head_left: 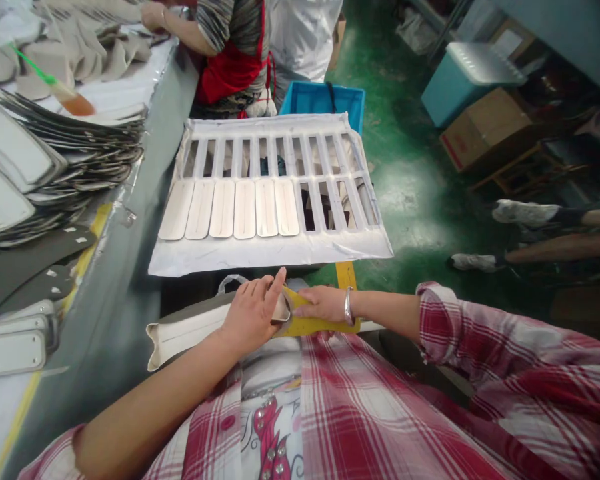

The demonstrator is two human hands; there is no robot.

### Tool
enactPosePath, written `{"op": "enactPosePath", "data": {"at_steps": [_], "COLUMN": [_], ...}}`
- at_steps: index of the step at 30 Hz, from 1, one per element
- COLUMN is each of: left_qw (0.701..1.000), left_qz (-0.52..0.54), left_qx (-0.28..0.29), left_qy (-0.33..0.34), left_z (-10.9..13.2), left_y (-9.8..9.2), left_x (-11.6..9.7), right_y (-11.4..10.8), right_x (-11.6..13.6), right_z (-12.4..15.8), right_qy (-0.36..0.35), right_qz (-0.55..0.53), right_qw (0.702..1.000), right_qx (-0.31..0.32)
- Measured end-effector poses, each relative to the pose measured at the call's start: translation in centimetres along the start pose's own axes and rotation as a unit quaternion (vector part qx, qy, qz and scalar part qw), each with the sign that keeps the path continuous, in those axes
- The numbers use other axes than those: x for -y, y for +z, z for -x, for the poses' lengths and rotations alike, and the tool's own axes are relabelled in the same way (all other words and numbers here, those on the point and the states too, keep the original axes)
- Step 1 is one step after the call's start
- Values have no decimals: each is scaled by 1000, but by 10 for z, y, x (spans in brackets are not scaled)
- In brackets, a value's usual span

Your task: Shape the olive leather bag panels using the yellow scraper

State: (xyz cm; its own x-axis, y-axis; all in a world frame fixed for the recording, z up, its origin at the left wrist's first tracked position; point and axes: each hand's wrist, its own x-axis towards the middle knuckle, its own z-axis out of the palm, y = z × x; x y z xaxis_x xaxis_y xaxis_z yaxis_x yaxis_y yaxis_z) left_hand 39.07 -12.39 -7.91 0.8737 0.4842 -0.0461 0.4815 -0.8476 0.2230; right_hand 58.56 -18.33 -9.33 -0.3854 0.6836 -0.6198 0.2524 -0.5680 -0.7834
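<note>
My left hand lies over the right end of a long off-white piece with a centre line and a grey side. Its fingers bend over this piece, with one finger pointing up. At the fingers, a dark curled edge meets a flat yellow board. My right hand, with a bangle at the wrist, grips the yellow board; its fingertips point towards my left hand. Beyond both hands stands a white slotted rack, with several off-white oblong pads side by side on its near row.
On the left, a table carries stacks of dark and white flat pieces and a brush. A co-worker in a red apron is at the back. Behind the rack is a blue crate. Cardboard box and another person's legs are right.
</note>
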Motion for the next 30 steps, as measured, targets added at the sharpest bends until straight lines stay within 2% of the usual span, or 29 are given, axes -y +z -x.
{"op": "enactPosePath", "data": {"at_steps": [3,6,9,14,20,22,24,26,27,28,30], "left_qw": [1000,999,997,997,1000,999,999,999,998,998,997], "left_qz": [6,18,35,48,5,-4,-10,-20,-26,-32,-41], "left_qx": [22,35,43,32,-10,-22,-35,-49,-53,-55,-55], "left_qy": [19,37,54,60,27,24,17,0,-9,-15,-20], "left_z": [1,3,9,19,20,22,25,30,33,35,40], "left_y": [0,0,-1,-2,5,6,6,6,5,5,5], "left_x": [5,12,21,31,25,20,16,14,14,14,13], "right_y": [4,9,17,34,57,60,59,57,56,56,55], "right_x": [6,12,14,12,21,21,16,9,6,4,6], "right_z": [-1,-1,-3,-9,-19,-12,4,24,33,40,45], "right_qy": [31,44,62,79,106,120,124,81,31,-34,-174], "right_qz": [8,5,6,7,-21,-34,-64,-125,-173,-231,-350], "right_qw": [999,999,998,992,974,970,976,980,975,961,899], "right_qx": [31,30,-4,-98,-201,-207,-169,-134,-135,-150,-199]}}
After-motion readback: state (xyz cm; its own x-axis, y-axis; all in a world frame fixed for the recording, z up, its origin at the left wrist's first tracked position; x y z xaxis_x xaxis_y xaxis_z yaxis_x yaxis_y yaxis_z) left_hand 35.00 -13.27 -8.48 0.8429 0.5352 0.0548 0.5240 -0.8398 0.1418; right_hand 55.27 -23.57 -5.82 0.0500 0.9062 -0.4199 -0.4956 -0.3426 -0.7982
